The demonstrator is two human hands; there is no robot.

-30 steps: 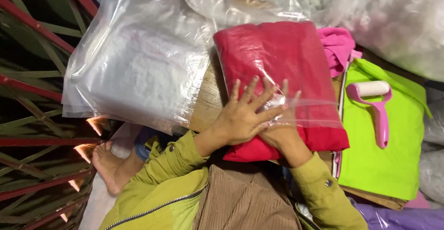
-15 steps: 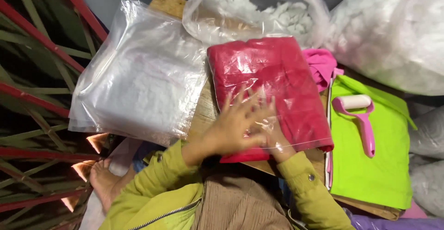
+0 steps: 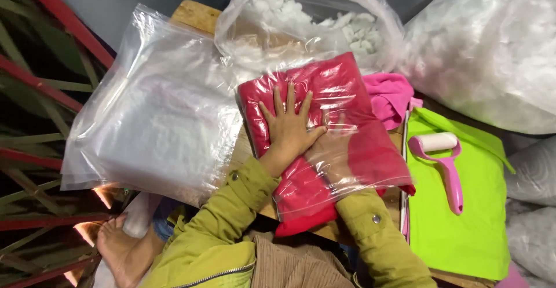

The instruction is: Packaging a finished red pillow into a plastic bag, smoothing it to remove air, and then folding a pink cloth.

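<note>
A folded red cloth (image 3: 330, 85) lies in a clear plastic bag (image 3: 376, 166) on a wooden board (image 3: 194, 15). My left hand (image 3: 289, 128) rests flat on top of the bag with its fingers spread, holding nothing. My right hand (image 3: 339, 146) is inside the bag and shows only dimly through the plastic, lying against the red cloth. Whether its fingers grip the cloth is unclear. Both arms wear olive-green sleeves (image 3: 370, 236).
A stack of empty clear bags (image 3: 150, 114) lies to the left. Behind are a bag of white stuffing (image 3: 313, 21) and a bigger one (image 3: 492, 50). To the right are pink cloth (image 3: 391, 94), a green mat (image 3: 463, 218) and a pink lint roller (image 3: 443, 155). My bare foot (image 3: 119, 247) is below left.
My left hand has slid up the bag and now lies flatter with the fingers straighter. The view has tilted, so more of the stuffing bag behind shows.
</note>
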